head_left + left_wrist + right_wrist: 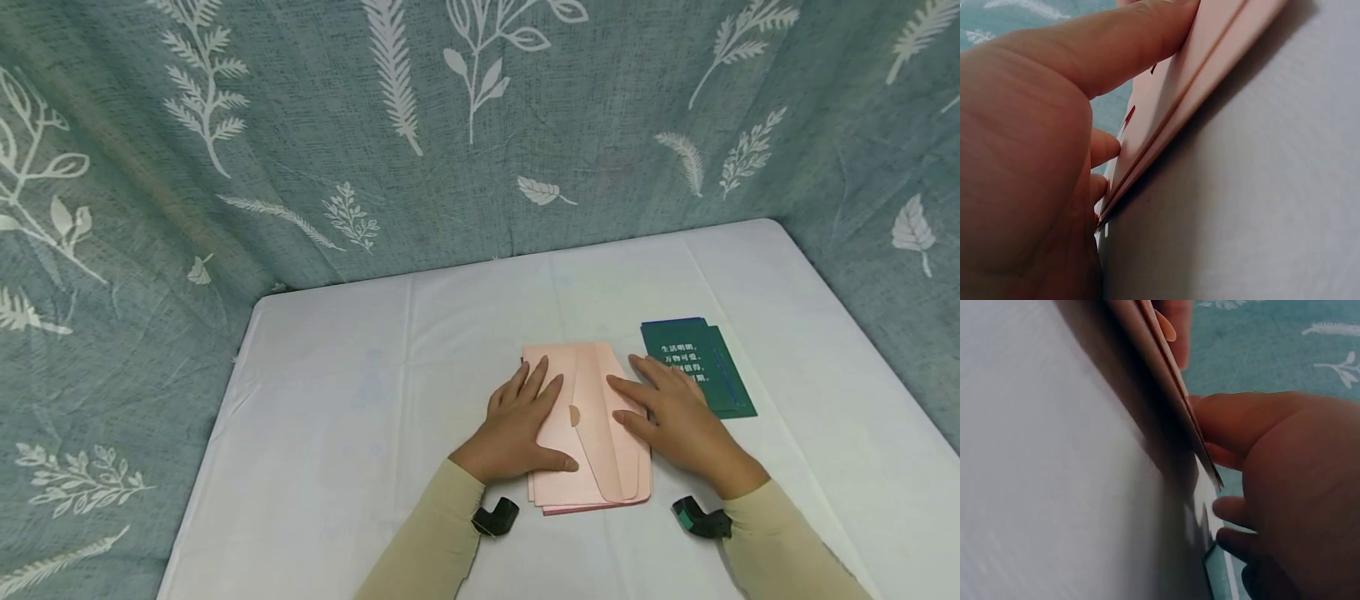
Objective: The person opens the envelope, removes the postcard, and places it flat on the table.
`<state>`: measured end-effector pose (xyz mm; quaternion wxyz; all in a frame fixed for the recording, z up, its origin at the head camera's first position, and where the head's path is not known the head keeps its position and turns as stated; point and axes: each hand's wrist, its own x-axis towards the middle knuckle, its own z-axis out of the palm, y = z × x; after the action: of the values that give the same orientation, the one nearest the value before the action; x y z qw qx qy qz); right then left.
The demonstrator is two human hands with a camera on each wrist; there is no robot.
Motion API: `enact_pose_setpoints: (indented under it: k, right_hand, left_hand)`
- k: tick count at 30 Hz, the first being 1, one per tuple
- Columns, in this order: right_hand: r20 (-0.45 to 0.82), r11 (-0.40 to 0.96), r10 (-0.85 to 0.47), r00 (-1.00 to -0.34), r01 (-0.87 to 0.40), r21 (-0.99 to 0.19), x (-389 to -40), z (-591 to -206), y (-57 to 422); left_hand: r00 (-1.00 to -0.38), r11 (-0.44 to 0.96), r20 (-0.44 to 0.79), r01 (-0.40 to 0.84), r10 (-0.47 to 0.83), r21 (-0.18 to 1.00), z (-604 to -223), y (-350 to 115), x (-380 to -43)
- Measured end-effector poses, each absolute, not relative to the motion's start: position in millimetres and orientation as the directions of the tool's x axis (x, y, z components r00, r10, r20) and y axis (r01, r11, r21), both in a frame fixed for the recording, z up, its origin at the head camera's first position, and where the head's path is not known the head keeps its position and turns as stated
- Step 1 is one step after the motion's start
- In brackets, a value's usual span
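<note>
A small stack of pale pink envelopes (592,383) lies on the white table in the head view, its layers slightly out of line at the near edge. The uppermost one has its flap side up, with a small tan half-round tab (574,415) at the flap's edge. My left hand (517,425) rests on the left half, fingers spread and thumb out over the paper. On the right side, my right hand (678,425) touches the flap and right edge with fingers extended. Both wrist views show the layered envelope edges (1222,37) close to the fingers.
Dark green cards (731,387) with white printed characters lie behind and right of the right hand, which partly covers them. A blue edge shows beneath them. Black wrist devices (497,517) sit at both cuffs. Green leaf-patterned curtain (450,183) surrounds the white table (360,400).
</note>
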<state>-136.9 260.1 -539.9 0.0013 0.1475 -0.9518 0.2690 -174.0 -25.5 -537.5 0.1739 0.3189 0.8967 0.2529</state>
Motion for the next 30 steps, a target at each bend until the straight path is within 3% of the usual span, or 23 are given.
enact_pose_setpoints:
  k: [6, 10, 18, 30]
  right_hand:
    - [0.195, 0.817, -0.277, -0.941, -0.338, -0.468, -133.6, -537.9, 249.4]
    - [0.261, 0.778, -0.341, -0.903, -0.427, -0.461, -132.6, -538.3, 238.5]
    - [0.062, 0.759, -0.422, -0.904, -0.39, -0.521, -130.2, -547.0, 227.6]
    - [0.079, 0.765, -0.48, -0.873, -0.461, -0.449, -125.7, -549.1, 222.9]
  left_hand:
    - [-0.734, 0.674, -0.157, 0.487, 0.66, 0.556, -536.5, -25.1, -173.9]
    - [-0.736, 0.678, -0.157, 0.489, 0.658, 0.549, -535.6, -24.6, -173.4]
    - [-0.735, 0.683, -0.162, 0.494, 0.659, 0.538, -536.0, -24.0, -173.2]
    - [-0.725, 0.682, -0.181, 0.491, 0.665, 0.542, -537.5, -25.0, -177.1]
